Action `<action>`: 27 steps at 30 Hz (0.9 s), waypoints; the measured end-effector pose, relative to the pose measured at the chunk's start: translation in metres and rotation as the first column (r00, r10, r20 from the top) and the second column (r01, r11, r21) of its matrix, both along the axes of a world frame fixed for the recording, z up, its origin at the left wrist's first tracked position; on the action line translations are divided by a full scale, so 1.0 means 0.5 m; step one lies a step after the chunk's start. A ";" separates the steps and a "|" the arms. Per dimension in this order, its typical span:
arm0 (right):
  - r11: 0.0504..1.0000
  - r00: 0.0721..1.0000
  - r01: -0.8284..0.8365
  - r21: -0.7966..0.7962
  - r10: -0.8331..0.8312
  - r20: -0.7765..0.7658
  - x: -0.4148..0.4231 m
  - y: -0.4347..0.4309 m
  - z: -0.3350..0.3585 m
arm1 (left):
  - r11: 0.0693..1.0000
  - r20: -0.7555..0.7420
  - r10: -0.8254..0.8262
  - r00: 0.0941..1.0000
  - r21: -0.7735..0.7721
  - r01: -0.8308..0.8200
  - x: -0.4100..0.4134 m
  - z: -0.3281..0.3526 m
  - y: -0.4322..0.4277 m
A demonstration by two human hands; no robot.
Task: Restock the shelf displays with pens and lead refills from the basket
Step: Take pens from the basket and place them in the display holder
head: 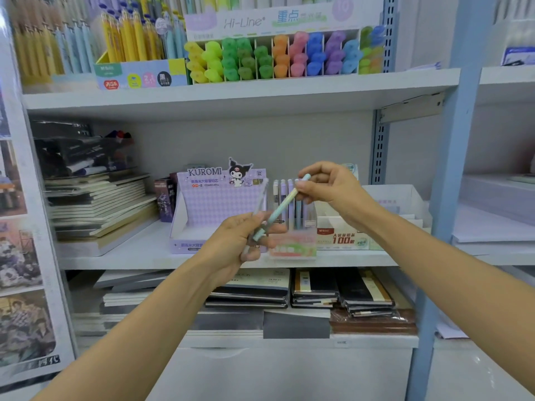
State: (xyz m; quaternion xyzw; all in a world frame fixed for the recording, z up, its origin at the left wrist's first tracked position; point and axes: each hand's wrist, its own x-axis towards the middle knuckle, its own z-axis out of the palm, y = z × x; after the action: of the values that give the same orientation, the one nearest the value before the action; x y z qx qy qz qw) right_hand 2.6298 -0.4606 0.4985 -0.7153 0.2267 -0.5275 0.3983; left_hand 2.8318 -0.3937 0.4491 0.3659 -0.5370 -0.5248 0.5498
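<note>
My left hand grips a small bunch of pens in front of the middle shelf; one pale, blurred pen sticks up from it. My right hand pinches the upper end of a light blue pen whose lower end still sits in the left hand's bunch. Just behind the hands stands a clear pen display with several pastel pens upright in it. To its left is the purple Kuromi lead-refill display box; to its right is a white lead-refill box. No basket is in view.
The middle shelf also bears stacked notebooks at left and a white box at right. Highlighter display and yellow pens fill the shelf above. Notebook stacks lie below. A blue upright post stands at right.
</note>
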 end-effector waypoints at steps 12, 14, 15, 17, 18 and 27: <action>0.984 0.957 -0.130 0.121 0.157 -0.245 -0.029 0.050 -0.071 | 0.939 -0.232 0.315 0.920 -0.066 -0.338 -0.027 0.014 0.019; 0.980 0.955 -0.151 0.129 0.179 -0.239 -0.024 0.056 -0.077 | 0.939 -0.201 0.318 0.926 -0.069 -0.337 -0.033 0.015 0.025; 0.978 0.952 -0.159 0.137 0.189 -0.241 -0.022 0.059 -0.077 | 0.940 -0.189 0.316 0.930 -0.070 -0.334 -0.035 0.015 0.028; 0.974 0.946 -0.166 0.154 0.201 -0.252 -0.020 0.061 -0.077 | 0.942 -0.178 0.309 0.934 -0.081 -0.327 -0.037 0.014 0.033; 0.973 0.941 -0.166 0.157 0.205 -0.271 -0.020 0.062 -0.076 | 0.940 -0.170 0.312 0.935 -0.090 -0.330 -0.037 0.014 0.034; 1.000 0.992 -0.012 -0.016 0.010 -0.126 0.013 0.056 -0.018 | 0.917 0.032 0.374 0.927 -0.165 -0.364 -0.054 0.009 0.023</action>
State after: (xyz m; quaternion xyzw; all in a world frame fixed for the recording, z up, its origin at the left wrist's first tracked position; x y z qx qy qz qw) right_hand 2.6361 -0.4327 0.4895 -0.7518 0.2431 -0.4809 0.3800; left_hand 2.8047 -0.3825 0.4536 0.4329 -0.5147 -0.3562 0.6487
